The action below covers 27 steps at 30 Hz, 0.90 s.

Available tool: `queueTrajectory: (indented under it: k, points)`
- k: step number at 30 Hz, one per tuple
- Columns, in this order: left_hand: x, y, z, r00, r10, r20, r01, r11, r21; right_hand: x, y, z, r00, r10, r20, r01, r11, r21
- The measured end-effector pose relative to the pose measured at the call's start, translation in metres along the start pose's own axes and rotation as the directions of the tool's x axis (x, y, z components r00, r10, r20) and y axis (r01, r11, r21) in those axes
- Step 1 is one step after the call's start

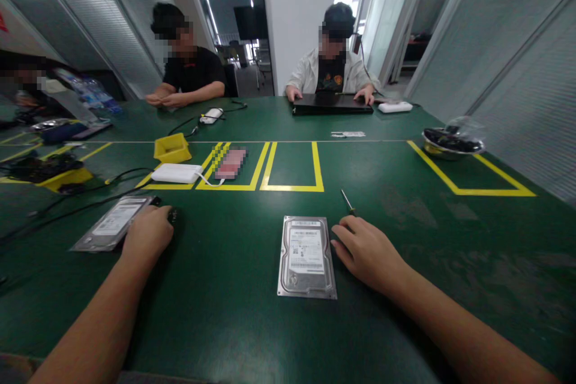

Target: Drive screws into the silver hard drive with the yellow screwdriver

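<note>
Obs: hard drive [306, 257] lies flat, label up, at lower centre of the table [252, 336]; right hand [366, 252] just right of it, palm down, fingers loosely curled over the handle of a screwdriver [347, 200], tip pointing up-frame, and whether it is gripped cannot be told. At centre left the left hand [146, 234] rests at the right edge of a second drive [112, 223], fingers bent down, hold unclear. Risk, as judged: a slack grasp lets the screwdriver roll or skid across the hard drive's label; weight on the second drive could push it along the table
</note>
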State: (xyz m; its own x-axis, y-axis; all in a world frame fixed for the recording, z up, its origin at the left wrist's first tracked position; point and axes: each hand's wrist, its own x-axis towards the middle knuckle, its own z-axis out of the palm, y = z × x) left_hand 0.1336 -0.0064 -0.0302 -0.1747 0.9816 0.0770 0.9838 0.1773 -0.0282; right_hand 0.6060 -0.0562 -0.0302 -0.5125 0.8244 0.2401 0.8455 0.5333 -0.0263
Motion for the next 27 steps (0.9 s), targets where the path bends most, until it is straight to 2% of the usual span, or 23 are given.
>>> queueTrajectory:
  k: [4, 10, 17, 27]
  points:
    - [0.006, -0.0051, 0.0049, 1.0, -0.005, 0.024, 0.003, 0.996, 0.094, -0.0007, -0.0016, 0.0022, 0.997, -0.073, -0.009, 0.073, 0.996, 0.051]
    - [0.0056, -0.0054, 0.0037, 0.999, 0.041, 0.019, -0.043, 0.988, 0.152, -0.0006, 0.0001, 0.0029, 0.998, -0.068, -0.003, 0.068, 0.993, 0.102]
    - [0.0032, -0.0047, 0.0036, 0.998, 0.066, -0.006, -0.064, 0.986, 0.155, 0.0, 0.0002, 0.0025, 0.998, -0.059, 0.018, 0.056, 0.991, 0.123]
    - [-0.0022, 0.0005, 0.0005, 0.998, 0.039, -0.044, -0.033, 0.991, 0.127, -0.0011, 0.0005, 0.0024, 0.998, -0.055, 0.039, 0.05, 0.992, 0.119]
